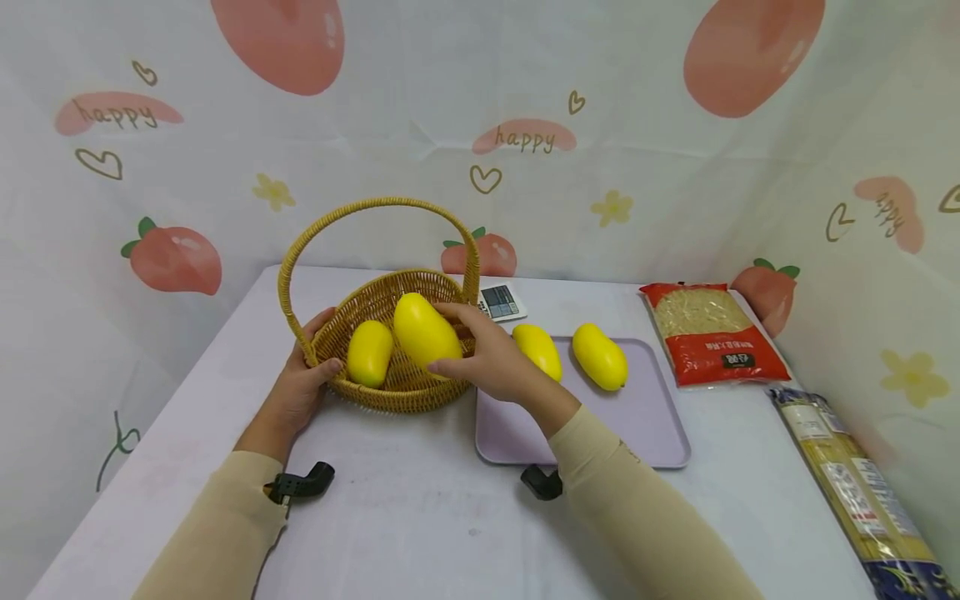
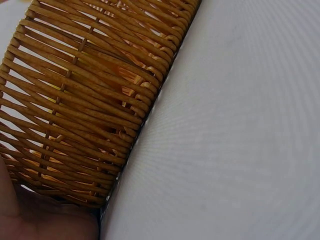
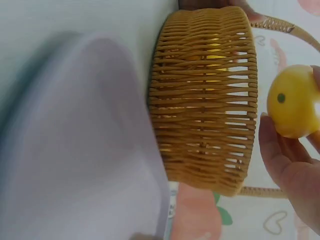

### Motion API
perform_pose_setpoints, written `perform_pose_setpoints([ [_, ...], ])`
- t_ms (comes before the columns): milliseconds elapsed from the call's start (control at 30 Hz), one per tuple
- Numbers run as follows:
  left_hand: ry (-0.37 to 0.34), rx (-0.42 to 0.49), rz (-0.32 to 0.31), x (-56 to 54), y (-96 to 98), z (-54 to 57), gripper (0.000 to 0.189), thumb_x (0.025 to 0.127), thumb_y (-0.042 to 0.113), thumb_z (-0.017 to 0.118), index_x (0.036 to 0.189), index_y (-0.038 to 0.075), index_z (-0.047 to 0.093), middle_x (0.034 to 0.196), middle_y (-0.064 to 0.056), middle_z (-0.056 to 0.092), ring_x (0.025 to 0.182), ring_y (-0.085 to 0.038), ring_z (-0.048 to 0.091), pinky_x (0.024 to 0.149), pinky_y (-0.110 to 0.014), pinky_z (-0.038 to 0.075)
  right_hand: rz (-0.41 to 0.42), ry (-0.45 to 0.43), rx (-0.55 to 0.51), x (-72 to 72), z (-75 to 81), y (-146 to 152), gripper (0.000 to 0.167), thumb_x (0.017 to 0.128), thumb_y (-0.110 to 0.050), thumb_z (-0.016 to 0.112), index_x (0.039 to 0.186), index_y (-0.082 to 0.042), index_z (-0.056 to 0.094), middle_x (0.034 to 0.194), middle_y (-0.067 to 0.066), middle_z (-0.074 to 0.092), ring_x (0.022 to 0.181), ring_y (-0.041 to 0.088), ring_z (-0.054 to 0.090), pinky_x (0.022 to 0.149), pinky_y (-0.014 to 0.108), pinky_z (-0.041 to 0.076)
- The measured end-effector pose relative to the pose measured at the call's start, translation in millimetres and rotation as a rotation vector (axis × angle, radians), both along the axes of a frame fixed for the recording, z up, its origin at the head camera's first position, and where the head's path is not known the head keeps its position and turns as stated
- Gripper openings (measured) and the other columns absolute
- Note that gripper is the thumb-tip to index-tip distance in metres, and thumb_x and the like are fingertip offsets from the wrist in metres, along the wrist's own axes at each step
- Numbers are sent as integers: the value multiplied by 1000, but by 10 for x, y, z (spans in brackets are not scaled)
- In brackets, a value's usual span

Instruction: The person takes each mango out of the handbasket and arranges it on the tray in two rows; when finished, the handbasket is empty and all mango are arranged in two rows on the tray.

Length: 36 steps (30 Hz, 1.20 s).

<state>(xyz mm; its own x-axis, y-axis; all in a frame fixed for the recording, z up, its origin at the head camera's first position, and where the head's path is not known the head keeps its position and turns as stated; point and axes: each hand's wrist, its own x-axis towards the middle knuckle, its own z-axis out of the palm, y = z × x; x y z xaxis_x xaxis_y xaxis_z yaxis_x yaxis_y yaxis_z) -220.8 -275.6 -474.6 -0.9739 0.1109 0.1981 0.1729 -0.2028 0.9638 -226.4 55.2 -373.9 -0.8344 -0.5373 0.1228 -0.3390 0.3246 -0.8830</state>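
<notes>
A yellow mango [image 1: 426, 335] is held in my right hand [image 1: 491, 354], thumb on the near side and fingers on the far side. In the right wrist view this mango [image 3: 292, 102] is above the rim of the wicker basket [image 3: 202, 105]. My left hand [image 1: 296, 392] grips the left side of the basket [image 1: 397, 402], thumb over the rim beside the base of the arched handle. Inside the basket lies another mango [image 1: 369, 354]. Two more mangoes, one [image 1: 538, 350] partly behind my right hand and one [image 1: 600, 357] in full view, lie on the lilac tray [image 1: 600, 446].
Behind the tray, a white card-like item [image 1: 504, 302] with a dark panel lies beside the basket. To the right are a red-and-clear food bag [image 1: 712, 333] and long packs that look like spaghetti [image 1: 855, 475]. A printed cloth [image 1: 420, 100] hangs behind the table.
</notes>
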Motion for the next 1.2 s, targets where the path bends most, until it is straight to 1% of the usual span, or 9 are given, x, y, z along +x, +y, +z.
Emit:
perform_pose_setpoints([
  [100, -5, 3, -1, 8, 1, -5, 80, 106, 12, 74, 173, 22, 31, 173, -15, 27, 152, -31, 32, 118, -23, 34, -5, -14, -14, 107, -36, 110, 80, 95, -19, 88, 163, -14, 47, 154, 3, 52, 126, 28, 55, 100, 42, 56],
  [233, 0, 5, -6, 7, 0, -1, 80, 106, 11, 73, 173, 21, 30, 172, -16, 27, 151, -32, 32, 118, -24, 34, -8, -27, -35, 251, -95, 248, 79, 94, -17, 88, 163, -12, 48, 153, 6, 52, 127, 31, 56, 98, 44, 58],
  [433, -12, 8, 2, 14, 5, 17, 81, 106, 12, 74, 173, 21, 30, 172, -15, 27, 152, -31, 32, 118, -24, 34, -18, -29, -57, 467, -166, 451, 78, 93, -15, 88, 161, -12, 49, 152, 2, 53, 130, 30, 57, 98, 44, 58],
  [500, -11, 14, 1, 16, 4, 13, 80, 106, 12, 74, 173, 21, 30, 172, -16, 27, 152, -31, 32, 118, -24, 34, -16, -23, -48, 530, -188, 520, 78, 93, -14, 89, 161, -11, 49, 152, 2, 54, 129, 30, 57, 98, 45, 58],
  [667, -11, 16, -2, 27, 10, 14, 81, 106, 12, 75, 173, 21, 30, 172, -16, 27, 152, -31, 32, 118, -24, 35, -47, -16, 26, 666, -247, 708, 78, 92, -13, 88, 160, -8, 50, 152, 5, 55, 127, 31, 57, 97, 48, 58],
  [867, -15, 19, -1, 34, 13, 3, 80, 106, 13, 74, 173, 21, 31, 172, -16, 27, 151, -31, 32, 117, -23, 35, -142, -45, 137, 731, -345, 936, 74, 91, -15, 89, 156, -5, 54, 142, 7, 61, 122, 28, 58, 99, 48, 57],
  [933, -18, 18, -2, 34, 13, 3, 81, 106, 13, 74, 173, 21, 30, 172, -16, 26, 152, -31, 32, 118, -24, 34, -169, -66, 164, 736, -375, 1009, 74, 91, -16, 90, 155, -3, 54, 143, 8, 61, 121, 29, 58, 100, 48, 55],
  [1067, -25, 18, 2, 22, 10, 17, 81, 106, 13, 75, 173, 22, 31, 173, -14, 27, 152, -30, 32, 119, -25, 33, -190, -80, 208, 738, -393, 1123, 74, 92, -20, 90, 154, 0, 55, 149, 13, 60, 120, 31, 59, 102, 51, 55],
  [1200, -20, 20, -1, 7, 5, 29, 79, 106, 12, 73, 173, 22, 31, 173, -12, 27, 152, -29, 31, 121, -26, 31, -205, -103, 243, 729, -386, 1170, 73, 92, -22, 91, 153, -1, 56, 147, 12, 62, 118, 31, 60, 101, 51, 55],
])
